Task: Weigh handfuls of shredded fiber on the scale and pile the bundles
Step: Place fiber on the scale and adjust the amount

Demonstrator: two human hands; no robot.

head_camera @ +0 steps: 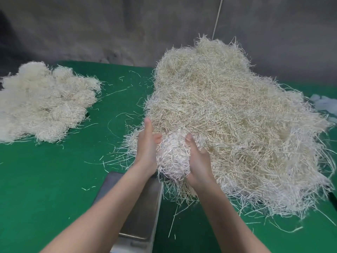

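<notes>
Straw-pale wad (173, 156) is looking light, springy and loose; left hand (147, 147) and right hand (197, 161) are cupping it from both sides, twelve o'clock of the scale (140, 209).

Lighting: bright, even, diffuse; source not evident. Shadows: soft and faint on the green table (45, 179). Glare: dull sheen on the metal scale (138, 212). Exposure: left pile (42, 99) nearly washed out, strands merging. Distortion: wide-angle bowing toward the edges. Focus: centre fairly sharp; grey wall (91, 33) soft and mottled
</notes>
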